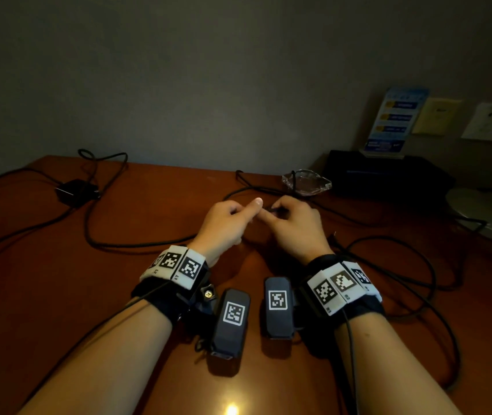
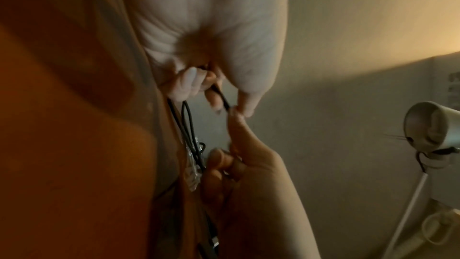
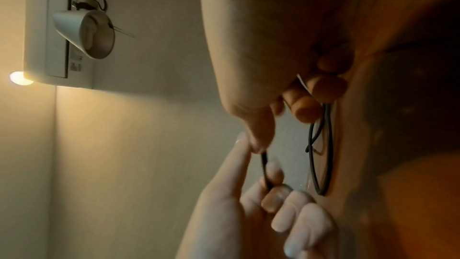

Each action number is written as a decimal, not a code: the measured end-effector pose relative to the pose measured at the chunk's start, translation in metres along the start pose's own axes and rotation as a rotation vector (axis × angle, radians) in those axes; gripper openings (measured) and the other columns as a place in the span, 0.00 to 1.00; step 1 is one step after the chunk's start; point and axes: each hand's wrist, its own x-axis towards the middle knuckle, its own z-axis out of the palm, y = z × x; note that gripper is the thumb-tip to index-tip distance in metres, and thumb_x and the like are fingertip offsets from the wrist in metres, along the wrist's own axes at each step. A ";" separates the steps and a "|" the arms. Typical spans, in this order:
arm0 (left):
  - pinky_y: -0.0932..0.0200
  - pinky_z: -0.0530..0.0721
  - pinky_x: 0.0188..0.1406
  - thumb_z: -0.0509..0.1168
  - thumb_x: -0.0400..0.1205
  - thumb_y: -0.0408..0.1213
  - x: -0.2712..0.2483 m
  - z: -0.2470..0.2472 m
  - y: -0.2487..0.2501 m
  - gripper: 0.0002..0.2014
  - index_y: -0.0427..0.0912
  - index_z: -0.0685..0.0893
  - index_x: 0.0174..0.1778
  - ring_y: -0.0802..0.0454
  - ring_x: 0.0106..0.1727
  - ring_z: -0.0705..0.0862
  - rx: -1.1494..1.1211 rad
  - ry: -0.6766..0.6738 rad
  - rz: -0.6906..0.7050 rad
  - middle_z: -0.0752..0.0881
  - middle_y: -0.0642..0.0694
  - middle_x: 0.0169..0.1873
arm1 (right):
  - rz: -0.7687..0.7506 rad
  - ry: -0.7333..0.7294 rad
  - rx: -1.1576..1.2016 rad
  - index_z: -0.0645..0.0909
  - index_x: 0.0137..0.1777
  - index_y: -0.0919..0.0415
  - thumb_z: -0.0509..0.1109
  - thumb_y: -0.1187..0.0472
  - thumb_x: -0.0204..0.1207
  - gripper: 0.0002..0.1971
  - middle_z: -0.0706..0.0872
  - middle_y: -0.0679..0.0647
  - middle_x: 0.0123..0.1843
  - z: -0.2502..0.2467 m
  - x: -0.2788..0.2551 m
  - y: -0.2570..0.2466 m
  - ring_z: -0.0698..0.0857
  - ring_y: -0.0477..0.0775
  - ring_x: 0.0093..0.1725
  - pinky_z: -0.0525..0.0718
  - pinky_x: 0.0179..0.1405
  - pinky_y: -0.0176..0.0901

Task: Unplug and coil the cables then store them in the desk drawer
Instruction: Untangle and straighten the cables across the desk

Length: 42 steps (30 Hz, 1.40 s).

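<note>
**Both hands on the cable**

I see my left hand and right hand meeting above the desk, each pinching one short stretch of black cable. That stretch runs left-right between the fingertips; the rest loops across the desktop toward the ashtray.

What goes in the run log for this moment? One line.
phase: coiling | left hand: pinches black cable | right hand: pinches same cable | desk: cables loose
</note>
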 end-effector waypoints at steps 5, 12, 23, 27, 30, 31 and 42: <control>0.51 0.77 0.38 0.70 0.80 0.53 0.006 -0.014 -0.003 0.18 0.46 0.78 0.30 0.56 0.30 0.77 -0.175 0.245 0.051 0.76 0.54 0.22 | 0.107 0.088 0.112 0.75 0.53 0.50 0.64 0.35 0.77 0.19 0.80 0.44 0.44 -0.008 -0.002 -0.003 0.82 0.54 0.51 0.77 0.49 0.47; 0.56 0.73 0.31 0.68 0.82 0.49 0.008 -0.020 0.004 0.17 0.46 0.75 0.31 0.55 0.26 0.72 -0.169 0.472 0.174 0.73 0.52 0.24 | 0.144 0.339 0.132 0.75 0.59 0.52 0.68 0.33 0.73 0.26 0.87 0.49 0.54 -0.014 -0.006 -0.005 0.85 0.59 0.58 0.80 0.59 0.51; 0.65 0.77 0.29 0.67 0.83 0.41 0.016 -0.031 -0.010 0.06 0.43 0.80 0.46 0.56 0.33 0.80 -0.150 0.588 0.064 0.84 0.46 0.39 | 0.130 0.517 0.232 0.71 0.63 0.56 0.73 0.45 0.75 0.23 0.81 0.50 0.70 -0.016 -0.004 0.003 0.81 0.58 0.66 0.70 0.54 0.39; 0.65 0.76 0.23 0.62 0.86 0.32 0.012 -0.024 -0.006 0.10 0.50 0.80 0.60 0.56 0.39 0.87 -0.150 0.310 0.036 0.83 0.50 0.54 | 0.076 0.440 0.180 0.78 0.56 0.52 0.74 0.48 0.75 0.15 0.85 0.43 0.46 -0.013 -0.002 0.001 0.86 0.50 0.52 0.75 0.49 0.36; 0.66 0.74 0.15 0.60 0.87 0.35 0.003 -0.008 0.009 0.11 0.46 0.80 0.65 0.56 0.34 0.88 -0.138 0.064 0.103 0.84 0.49 0.57 | -0.019 0.282 0.073 0.84 0.49 0.52 0.75 0.47 0.74 0.11 0.88 0.42 0.43 -0.005 -0.001 -0.002 0.87 0.45 0.47 0.80 0.48 0.39; 0.65 0.74 0.14 0.60 0.88 0.36 0.001 -0.003 0.012 0.11 0.45 0.80 0.66 0.55 0.34 0.87 -0.128 0.001 0.117 0.84 0.48 0.57 | -0.058 0.236 0.043 0.85 0.48 0.53 0.74 0.46 0.74 0.12 0.89 0.44 0.43 -0.003 -0.001 -0.003 0.87 0.45 0.46 0.82 0.48 0.41; 0.51 0.76 0.38 0.66 0.80 0.57 0.005 -0.004 0.002 0.19 0.45 0.80 0.36 0.55 0.32 0.75 -0.005 0.090 0.128 0.73 0.55 0.25 | 0.005 0.137 0.080 0.76 0.47 0.50 0.71 0.34 0.70 0.21 0.87 0.43 0.43 -0.003 -0.004 -0.007 0.84 0.49 0.47 0.80 0.47 0.48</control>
